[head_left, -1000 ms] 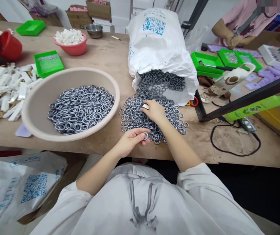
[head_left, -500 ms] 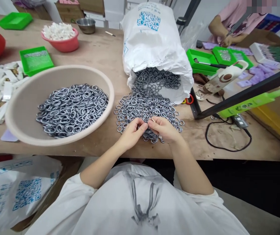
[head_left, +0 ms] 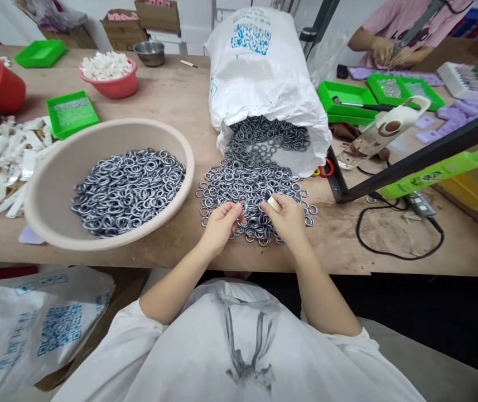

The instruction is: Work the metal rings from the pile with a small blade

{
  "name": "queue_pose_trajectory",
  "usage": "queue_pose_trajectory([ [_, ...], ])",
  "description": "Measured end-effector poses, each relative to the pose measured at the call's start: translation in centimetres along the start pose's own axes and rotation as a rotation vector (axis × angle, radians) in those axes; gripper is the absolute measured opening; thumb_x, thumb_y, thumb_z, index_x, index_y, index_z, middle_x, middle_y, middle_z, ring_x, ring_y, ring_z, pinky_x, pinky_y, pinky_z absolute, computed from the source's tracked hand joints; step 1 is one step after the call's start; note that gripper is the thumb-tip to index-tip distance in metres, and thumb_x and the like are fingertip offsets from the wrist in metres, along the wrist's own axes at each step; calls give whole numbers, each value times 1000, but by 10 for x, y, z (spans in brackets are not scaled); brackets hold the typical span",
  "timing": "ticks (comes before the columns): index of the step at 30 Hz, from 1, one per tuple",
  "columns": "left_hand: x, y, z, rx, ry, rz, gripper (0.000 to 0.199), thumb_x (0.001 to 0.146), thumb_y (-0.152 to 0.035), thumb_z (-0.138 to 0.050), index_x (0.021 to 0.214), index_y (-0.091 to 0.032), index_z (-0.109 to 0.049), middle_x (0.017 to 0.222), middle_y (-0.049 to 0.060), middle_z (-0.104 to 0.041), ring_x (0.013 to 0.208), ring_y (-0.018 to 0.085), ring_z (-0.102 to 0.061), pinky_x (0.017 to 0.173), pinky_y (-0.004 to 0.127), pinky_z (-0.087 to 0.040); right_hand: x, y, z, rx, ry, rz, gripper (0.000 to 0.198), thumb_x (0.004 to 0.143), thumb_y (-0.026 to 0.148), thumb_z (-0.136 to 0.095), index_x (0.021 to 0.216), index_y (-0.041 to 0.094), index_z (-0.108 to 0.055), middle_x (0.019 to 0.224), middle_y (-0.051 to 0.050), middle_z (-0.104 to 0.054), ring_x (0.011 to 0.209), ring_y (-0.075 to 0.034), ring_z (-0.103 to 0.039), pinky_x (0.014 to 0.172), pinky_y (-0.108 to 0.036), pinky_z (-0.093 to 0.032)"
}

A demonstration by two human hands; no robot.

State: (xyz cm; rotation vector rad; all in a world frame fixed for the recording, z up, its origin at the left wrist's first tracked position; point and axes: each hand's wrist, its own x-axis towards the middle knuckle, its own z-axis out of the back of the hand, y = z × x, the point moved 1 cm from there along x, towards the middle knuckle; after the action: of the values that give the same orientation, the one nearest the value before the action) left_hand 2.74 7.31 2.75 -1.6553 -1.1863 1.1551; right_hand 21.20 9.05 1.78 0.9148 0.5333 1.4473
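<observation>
My left hand point(head_left: 222, 223) is closed in a pinch over the left part of a heap of grey rings point(head_left: 251, 181). What its fingertips hold cannot be made out among the rings. Closed over the heap's right side, my right hand point(head_left: 286, 218) grips a small cream piece with a dark end point(head_left: 274, 204). The heap spills from the mouth of a white sack point(head_left: 259, 72) lying on the table point(head_left: 172, 100). To the left of my hands stands a wide beige basin point(head_left: 38, 195) with many more grey rings point(head_left: 134, 190) inside.
White plastic pieces point(head_left: 0, 151) lie left of the basin, near a green tray point(head_left: 73, 114). A pink bowl point(head_left: 111, 86) and metal bowl point(head_left: 149, 54) stand behind. At right are a black metal bar point(head_left: 423, 156), a cable point(head_left: 397, 257) and a bottle point(head_left: 385, 134). Another person's hands point(head_left: 389, 54) work beyond.
My hands have moved apart from near contact. The cream piece in my right hand now shows more plainly. The view has shifted slightly to the left.
</observation>
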Motion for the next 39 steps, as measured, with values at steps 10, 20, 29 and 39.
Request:
queue_pose_trajectory([
  [10, -15, 1, -16, -150, 159, 64, 45, 75, -56, -72, 68, -17, -50, 58, -4, -45, 51, 6, -35, 46, 19, -25, -13, 40, -13, 454, 162, 72, 40, 88, 60, -62, 81, 22, -72, 77, -2, -64, 73, -18, -58, 71, -33, -47],
  [20, -18, -2, -14, -244, 109, 106, 35, 75, -42, -69, 68, -20, -42, 54, -8, -34, 45, 4, -25, 45, 19, -19, -39, 56, 4, -96, 170, 366, 51, 98, 61, -42, 69, 22, -54, 68, -1, -50, 63, -15, -46, 59, -30, -30],
  [29, -26, -2, -10, -81, 337, 35, 47, 81, -57, -68, 66, -18, -47, 56, -4, -43, 50, 6, -34, 48, 21, -24, -13, 21, 5, -25, 135, 124, 52, 99, 55, -41, 59, 23, -38, 55, 3, -39, 55, -14, -39, 57, -29, -26],
  [39, -14, 3, 15, -135, 172, 148, 34, 77, -41, -75, 98, -14, -69, 73, 2, -69, 51, 6, -51, 47, 19, -35, 15, -10, -5, -585, 187, -38, 22, 89, 41, -66, 93, 21, -74, 98, -8, -66, 82, -22, -59, 65, -30, -34],
])
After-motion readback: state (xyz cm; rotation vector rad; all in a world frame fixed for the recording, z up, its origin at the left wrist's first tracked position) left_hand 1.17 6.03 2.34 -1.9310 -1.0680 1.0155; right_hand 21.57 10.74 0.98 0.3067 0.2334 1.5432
